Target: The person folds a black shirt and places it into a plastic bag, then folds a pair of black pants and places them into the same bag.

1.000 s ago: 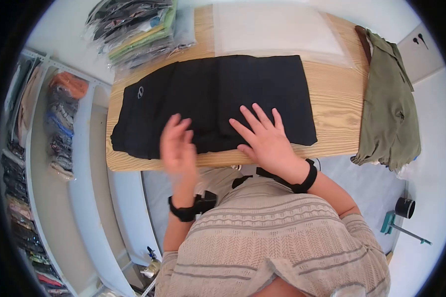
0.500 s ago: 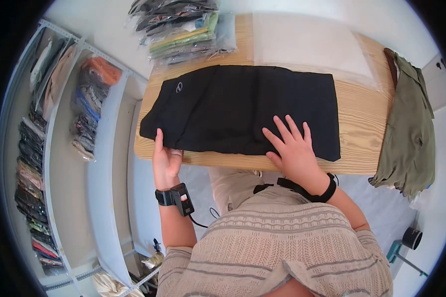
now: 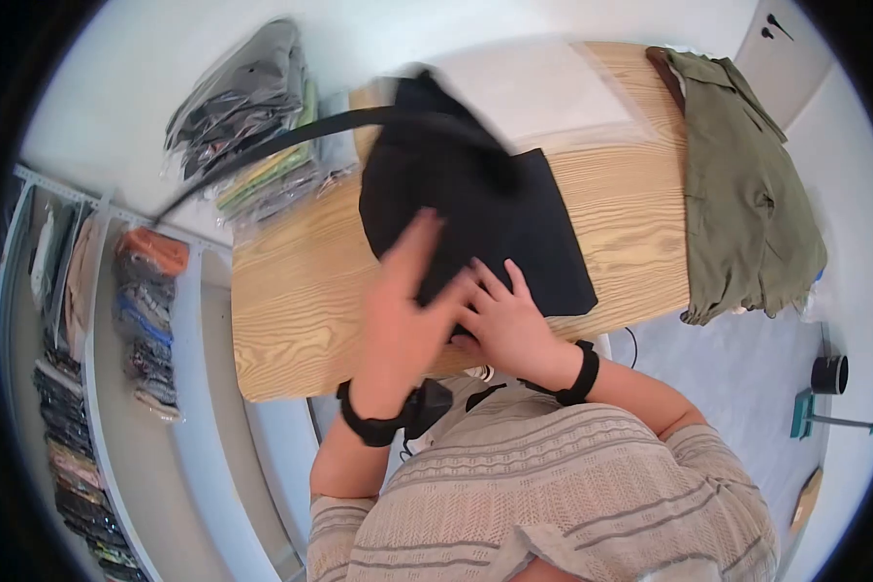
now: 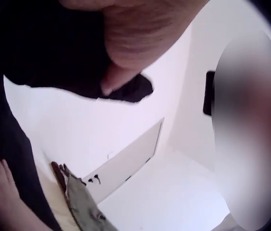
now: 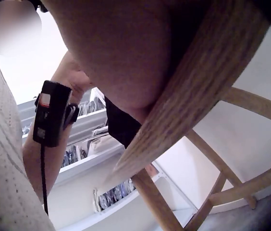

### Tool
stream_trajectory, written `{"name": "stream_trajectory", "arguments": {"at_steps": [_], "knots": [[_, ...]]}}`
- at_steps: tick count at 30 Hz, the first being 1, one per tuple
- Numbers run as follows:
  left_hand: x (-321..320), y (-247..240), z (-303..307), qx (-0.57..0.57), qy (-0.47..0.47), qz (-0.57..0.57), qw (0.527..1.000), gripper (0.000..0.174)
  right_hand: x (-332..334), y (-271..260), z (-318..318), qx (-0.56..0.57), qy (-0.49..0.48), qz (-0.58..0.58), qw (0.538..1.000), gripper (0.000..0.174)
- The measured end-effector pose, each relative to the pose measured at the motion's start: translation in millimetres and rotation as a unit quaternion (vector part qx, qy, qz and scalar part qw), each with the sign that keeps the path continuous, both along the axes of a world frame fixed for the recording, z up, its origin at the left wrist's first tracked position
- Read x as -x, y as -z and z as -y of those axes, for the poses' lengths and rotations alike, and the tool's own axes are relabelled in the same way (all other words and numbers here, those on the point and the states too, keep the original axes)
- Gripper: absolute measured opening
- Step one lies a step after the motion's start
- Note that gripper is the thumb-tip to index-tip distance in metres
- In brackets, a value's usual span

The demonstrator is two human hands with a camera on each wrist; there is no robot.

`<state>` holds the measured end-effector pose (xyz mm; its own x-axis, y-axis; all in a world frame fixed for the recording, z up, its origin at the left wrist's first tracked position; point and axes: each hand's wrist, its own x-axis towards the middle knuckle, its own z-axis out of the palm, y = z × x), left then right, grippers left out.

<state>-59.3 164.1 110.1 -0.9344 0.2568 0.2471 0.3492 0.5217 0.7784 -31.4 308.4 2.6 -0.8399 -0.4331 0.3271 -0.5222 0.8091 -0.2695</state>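
The black garment (image 3: 543, 242) is doubled over on the wooden table, its left part raised and blurred, with a dark band trailing leftward. My left hand (image 3: 398, 315), blurred in the head view, is over the raised part; in the left wrist view that hand (image 4: 147, 33) grips the black cloth (image 4: 39, 53), the thumb against it. My right hand (image 3: 514, 335) lies with spread fingers on the garment near the table's front edge. In the right wrist view the right hand's fingers are hidden.
Bagged clothes (image 3: 262, 107) are stacked at the table's back left. Clear plastic sheets (image 3: 543, 92) lie at the back, and an olive garment (image 3: 747, 184) hangs over the right end. Shelves (image 3: 155, 320) with clothes stand left of the wooden table (image 3: 291, 320).
The black garment's left part has been lifted and folded over to the right, with my left hand moving along with it. My right hand still lies on the cloth.
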Motion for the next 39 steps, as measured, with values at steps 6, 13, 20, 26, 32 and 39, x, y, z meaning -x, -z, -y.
{"name": "stream_trajectory", "arguments": {"at_steps": [6, 13, 20, 26, 32, 39], "knots": [[-3, 34, -14, 0.278, 0.239, -0.018, 0.930, 0.064, -3, 24, -2, 0.082, -0.001, 0.045, 0.996, 0.057], [-18, 54, 24, 0.277, 0.094, -0.018, 0.956, 0.076, -1, 19, -3, 0.146, -0.014, 0.001, 0.989, 0.051], [-21, 90, 42, 0.241, 0.072, -0.028, 0.968, 0.079, -14, -41, -58, 0.127, -0.121, 0.165, 0.971, 0.026], [-24, 94, 40, 0.204, 0.053, -0.053, 0.976, 0.085, 33, -63, -121, 0.275, 0.214, 0.152, 0.925, 0.025], [-46, 80, 26, 0.088, 0.240, -0.244, 0.936, 0.053, 80, -35, -130, 0.327, 0.204, 0.348, 0.854, 0.063], [-52, 103, 0, 0.206, 0.173, -0.061, 0.961, 0.038, 90, -66, -119, 0.262, 0.195, 0.418, 0.848, 0.074]]}}
